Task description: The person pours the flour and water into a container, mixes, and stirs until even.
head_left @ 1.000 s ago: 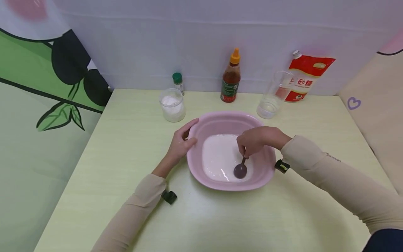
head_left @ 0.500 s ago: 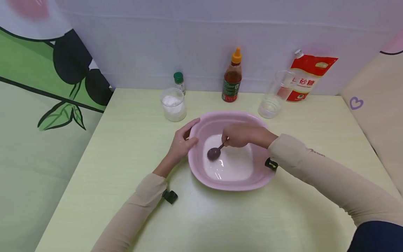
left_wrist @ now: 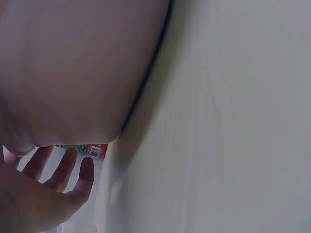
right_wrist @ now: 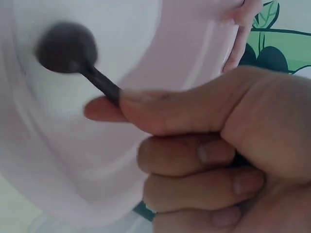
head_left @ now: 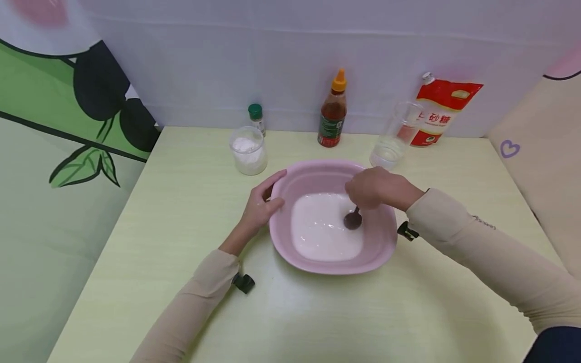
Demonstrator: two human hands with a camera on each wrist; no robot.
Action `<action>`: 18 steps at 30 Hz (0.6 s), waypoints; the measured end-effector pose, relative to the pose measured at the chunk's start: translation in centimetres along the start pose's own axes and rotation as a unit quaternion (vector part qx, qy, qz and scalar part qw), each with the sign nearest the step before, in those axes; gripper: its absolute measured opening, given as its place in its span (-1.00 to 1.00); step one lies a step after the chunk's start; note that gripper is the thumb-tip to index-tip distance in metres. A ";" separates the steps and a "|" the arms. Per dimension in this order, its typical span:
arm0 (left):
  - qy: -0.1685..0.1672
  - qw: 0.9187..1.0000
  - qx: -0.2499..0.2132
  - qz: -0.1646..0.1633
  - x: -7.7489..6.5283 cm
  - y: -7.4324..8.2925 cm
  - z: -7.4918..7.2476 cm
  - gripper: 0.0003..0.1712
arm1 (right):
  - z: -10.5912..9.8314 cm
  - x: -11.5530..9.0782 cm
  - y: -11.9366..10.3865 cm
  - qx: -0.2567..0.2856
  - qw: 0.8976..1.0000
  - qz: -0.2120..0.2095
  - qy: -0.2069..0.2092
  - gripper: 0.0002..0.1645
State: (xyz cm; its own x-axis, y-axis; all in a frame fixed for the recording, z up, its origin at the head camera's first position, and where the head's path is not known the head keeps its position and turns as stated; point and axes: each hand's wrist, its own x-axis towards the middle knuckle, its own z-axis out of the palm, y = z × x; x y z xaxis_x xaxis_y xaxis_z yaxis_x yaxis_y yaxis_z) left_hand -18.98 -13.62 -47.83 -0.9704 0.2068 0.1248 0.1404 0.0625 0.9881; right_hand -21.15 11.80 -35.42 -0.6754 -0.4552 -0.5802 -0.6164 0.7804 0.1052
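A pink plastic basin (head_left: 333,269) stands on the table with a shallow layer of white liquid (head_left: 324,232) in it. My left hand (head_left: 256,207) holds its left rim, thumb over the edge. The left wrist view shows the other fingers (left_wrist: 85,175) spread at the basin's outside. Over the basin's right side, my right hand (head_left: 373,188) grips a dark brown spoon (head_left: 352,220) by its handle. In the right wrist view, thumb and forefinger pinch the handle near the bowl (right_wrist: 68,48), and the other fingers curl into the palm. The bowl points down at the liquid.
Behind the basin stand a beaker of white powder (head_left: 249,157), a small green-capped jar (head_left: 256,117), a sauce bottle (head_left: 332,121) with an orange tip, a clear cup (head_left: 391,143) of clear liquid and a red and white sugar pouch (head_left: 438,113). A cloth backdrop (head_left: 290,65) rises behind the table.
My right hand has swept the spoon leftward through the basin, then back to the right, now farther back than a second ago. My left hand stays on the rim.
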 end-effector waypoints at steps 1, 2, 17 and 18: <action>0.001 1.000 0.000 0.000 0.0 0.0 -0.1 -0.19 | 0.0 0.0 -0.2 -0.003 1.000 -0.019 -0.021 -0.91; 0.002 1.000 -0.001 -0.002 -0.1 0.0 -0.1 -0.19 | 0.1 0.1 -0.5 0.003 0.998 -0.039 -0.042 -0.91; -0.004 1.000 -0.010 0.002 0.0 0.0 -0.1 -0.17 | 0.5 3.4 -2.5 0.118 0.979 -0.128 0.103 -0.78; -0.005 1.000 -0.009 0.004 0.0 0.0 -0.1 -0.18 | 0.3 3.3 -2.3 0.112 0.981 -0.113 0.108 -0.78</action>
State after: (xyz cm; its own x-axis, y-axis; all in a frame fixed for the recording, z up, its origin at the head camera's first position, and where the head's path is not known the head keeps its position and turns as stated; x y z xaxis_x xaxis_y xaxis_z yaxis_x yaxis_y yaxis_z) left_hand -18.99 -13.72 -47.85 -0.9672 0.2176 0.1311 0.1437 0.0429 0.9887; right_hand -21.83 8.61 -37.88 -0.6164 -0.6896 -0.3802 -0.6730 0.7120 -0.2004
